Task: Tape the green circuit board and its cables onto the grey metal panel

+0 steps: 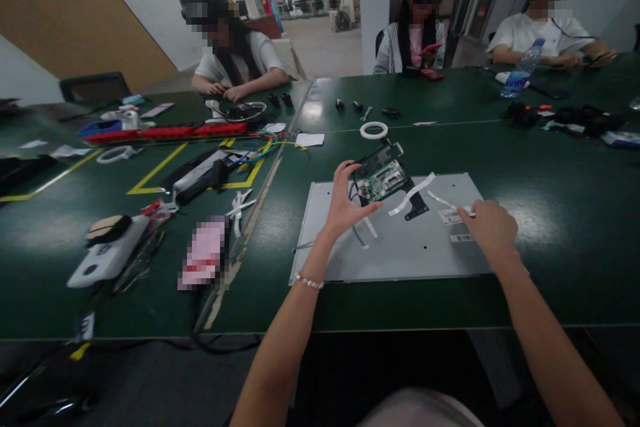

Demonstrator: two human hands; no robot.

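Circuit board (387, 180) is sitting gripped in my left hand (344, 203); my curled right hand (494, 230) is touching a white label (448, 216), pinch unclear; overtilting could be straining the cable (358, 235).

the left hand (345, 208) holds a tilted green circuit board (384, 181) over a grey panel (395, 259); the right hand (494, 230) touches a white label (449, 216) there.

Taken from mid-view, a seated person in white (260, 53) bends over the green table (575, 213) towards eleven o'clock; a second person in stripes (385, 57) holds a pink phone (431, 48) at one. A bottle (521, 73) stands at two, a red strip (170, 135) lies near ten, a pixelated pink object (205, 250) at eight.
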